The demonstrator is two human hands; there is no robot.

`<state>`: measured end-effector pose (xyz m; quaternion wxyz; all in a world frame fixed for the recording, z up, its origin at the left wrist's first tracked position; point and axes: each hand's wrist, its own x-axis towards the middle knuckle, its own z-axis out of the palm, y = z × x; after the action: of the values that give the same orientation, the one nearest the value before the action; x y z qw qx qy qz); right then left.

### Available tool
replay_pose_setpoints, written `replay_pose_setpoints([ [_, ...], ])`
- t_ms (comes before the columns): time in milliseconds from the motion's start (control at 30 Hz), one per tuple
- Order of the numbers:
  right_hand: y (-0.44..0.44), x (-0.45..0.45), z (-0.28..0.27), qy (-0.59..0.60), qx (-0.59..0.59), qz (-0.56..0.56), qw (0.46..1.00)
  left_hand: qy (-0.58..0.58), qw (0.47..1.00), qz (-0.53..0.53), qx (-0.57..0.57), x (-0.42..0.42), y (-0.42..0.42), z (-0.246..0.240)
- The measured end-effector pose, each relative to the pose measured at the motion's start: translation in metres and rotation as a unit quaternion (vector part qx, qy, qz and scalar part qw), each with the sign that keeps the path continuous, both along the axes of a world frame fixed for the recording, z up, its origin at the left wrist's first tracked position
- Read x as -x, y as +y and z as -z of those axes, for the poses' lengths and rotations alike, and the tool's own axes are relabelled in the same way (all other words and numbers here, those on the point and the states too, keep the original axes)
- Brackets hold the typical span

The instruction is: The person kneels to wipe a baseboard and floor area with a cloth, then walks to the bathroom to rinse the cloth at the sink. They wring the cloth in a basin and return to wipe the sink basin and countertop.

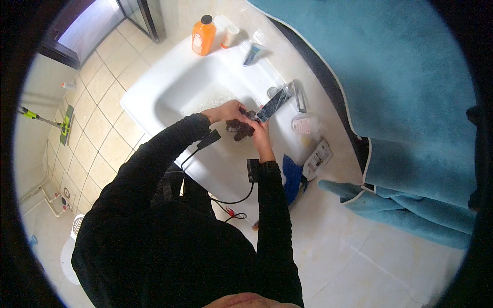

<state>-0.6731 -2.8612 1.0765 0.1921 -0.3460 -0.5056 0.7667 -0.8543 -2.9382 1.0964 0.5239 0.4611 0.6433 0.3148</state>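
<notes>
Both hands are over the white washbasin (181,73), close under the end of the metal faucet (275,102). Between them hangs a dark brown wet cloth (240,130) with whitish suds on it. My left hand (231,111) grips its upper part, fingers curled. From the near right, my right hand (262,136) holds the same cloth, its fingers partly hidden by the faucet end. Bubbly water (223,101) shows in the basin beyond my left hand. Each wrist carries a small black box with a cable.
An orange bottle (204,36), a white-and-orange tube (230,36) and another tube (253,54) stand along the far rim. Right of the faucet are a clear container (304,124), a labelled packet (317,159) and a blue object (292,175). A teal towel (404,77) hangs at right; a green mop (66,125) is at left.
</notes>
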Motion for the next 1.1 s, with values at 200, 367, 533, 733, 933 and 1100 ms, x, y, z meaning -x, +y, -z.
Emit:
replay_pose_setpoints([
  [200, -0.009, 0.004, 0.024, -0.033, -0.031, -0.19, 0.981, -0.287, 0.948, -0.117, 0.07, -0.012, 0.007, -0.031],
  [367, -0.018, -0.009, 0.029, -0.095, 0.051, -0.094, 0.99, -0.449, 0.841, -0.298, 0.057, -0.002, -0.003, -0.02],
  [533, -0.02, -0.006, 0.022, 0.162, 0.198, 0.077, 0.964, -0.414, 0.812, -0.395, 0.119, 0.003, -0.028, 0.039],
  [733, -0.022, 0.03, 0.026, 0.152, 0.221, 0.177, 0.947, -0.356, 0.831, -0.42, 0.085, -0.052, -0.022, 0.056],
  [933, -0.035, 0.043, 0.036, -0.043, 0.046, 0.248, 0.967, -0.11, 0.93, -0.35, 0.008, -0.08, -0.01, 0.028],
  [1100, -0.037, 0.05, 0.054, -0.001, 0.076, 0.291, 0.954, 0.022, 0.935, -0.355, -0.01, -0.077, -0.008, 0.026],
])
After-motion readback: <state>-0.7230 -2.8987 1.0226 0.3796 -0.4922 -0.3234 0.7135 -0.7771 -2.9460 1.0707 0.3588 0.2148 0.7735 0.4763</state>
